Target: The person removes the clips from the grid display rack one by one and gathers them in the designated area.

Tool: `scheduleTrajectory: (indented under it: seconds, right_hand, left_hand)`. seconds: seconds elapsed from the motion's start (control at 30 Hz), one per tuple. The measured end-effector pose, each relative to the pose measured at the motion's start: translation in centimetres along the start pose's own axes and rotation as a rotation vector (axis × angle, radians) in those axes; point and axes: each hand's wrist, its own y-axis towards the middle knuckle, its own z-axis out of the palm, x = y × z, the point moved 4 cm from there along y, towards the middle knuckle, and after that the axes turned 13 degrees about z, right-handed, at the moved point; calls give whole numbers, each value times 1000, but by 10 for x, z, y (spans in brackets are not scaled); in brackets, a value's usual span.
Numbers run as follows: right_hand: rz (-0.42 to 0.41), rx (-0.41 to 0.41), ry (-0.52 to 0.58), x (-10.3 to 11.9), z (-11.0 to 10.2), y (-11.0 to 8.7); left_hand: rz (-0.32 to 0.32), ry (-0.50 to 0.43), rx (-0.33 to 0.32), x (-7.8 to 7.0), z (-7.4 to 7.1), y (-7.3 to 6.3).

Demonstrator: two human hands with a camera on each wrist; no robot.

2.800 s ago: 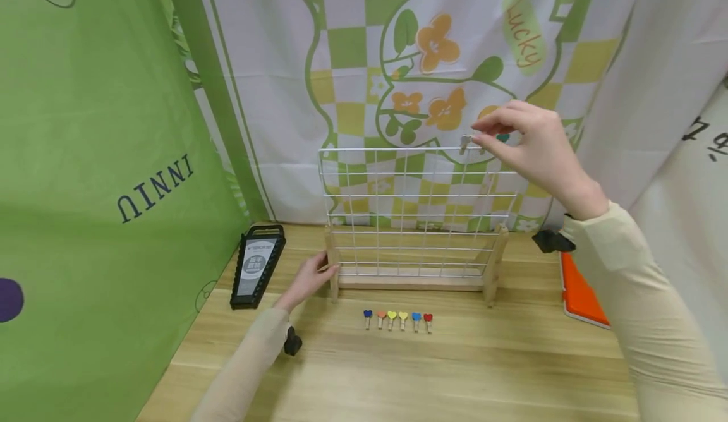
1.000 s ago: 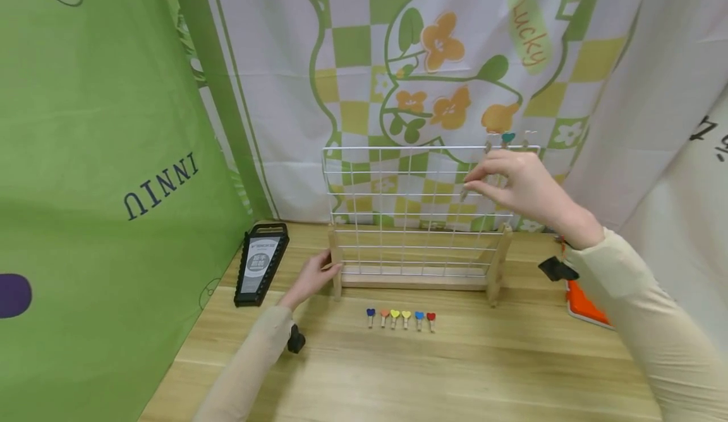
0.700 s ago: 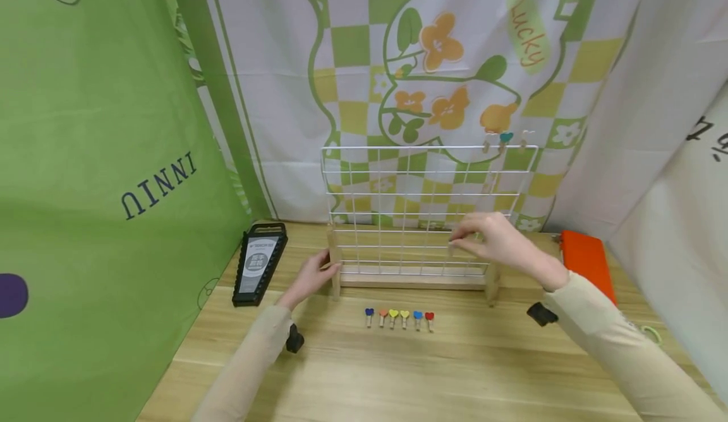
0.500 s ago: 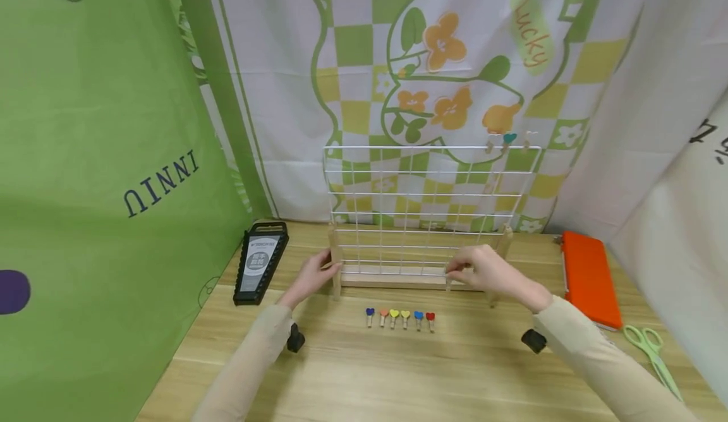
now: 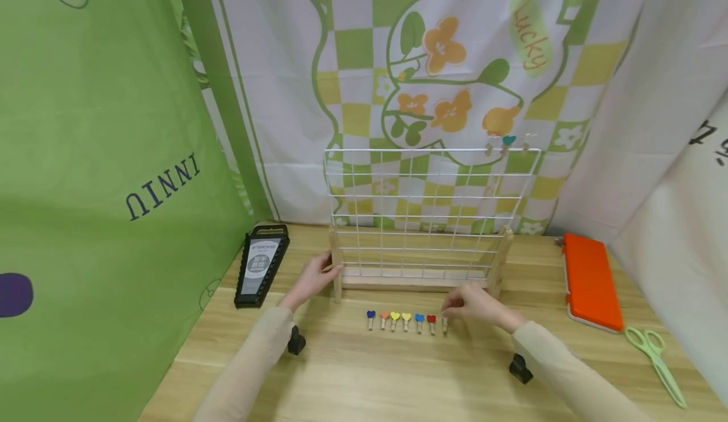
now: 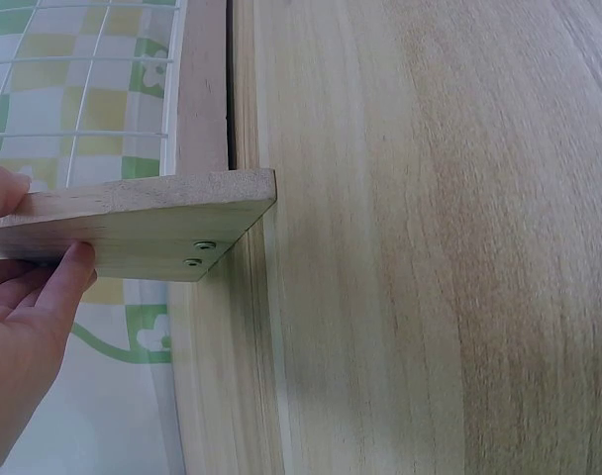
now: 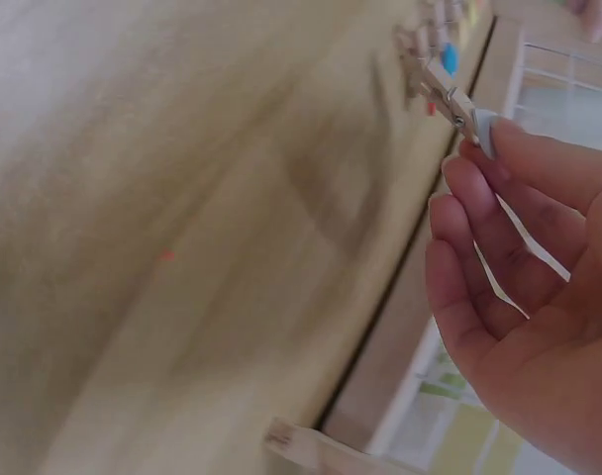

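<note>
My right hand pinches a small wooden clothespin with a whitish head between thumb and forefinger. It is low over the table, at the right end of a row of several heart-topped clothespins. That row runs from a dark blue one through orange and yellow to a red one. With my left hand I hold the left wooden upright of a white wire grid rack, thumb on one face and fingers on the other. A teal heart clothespin stands on the rack's top wire between two white-topped ones.
To the left lies a black tool holder with a grey label. Over on the right are a flat orange case and green scissors. A patterned curtain hangs behind the rack.
My right hand has come down from the rack's top wire to the table with the white-headed clothespin. The orange case and scissors have come into full view. My left hand has stayed on the upright.
</note>
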Motion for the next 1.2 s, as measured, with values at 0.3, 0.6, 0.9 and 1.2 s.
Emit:
scheduleTrajectory:
  seconds: [0.3, 0.6, 0.9, 1.2]
  right_hand:
    - [57, 53, 45, -14, 11, 6]
    - [93, 79, 39, -17, 17, 11]
    - [116, 56, 25, -24, 20, 10]
    - [119, 29, 20, -27, 19, 8]
  left_hand:
    - [15, -2, -2, 0, 2, -1]
    - [17, -27, -14, 2, 1, -2]
    - [12, -6, -14, 0, 2, -3]
    - [7, -45, -14, 1, 3, -1]
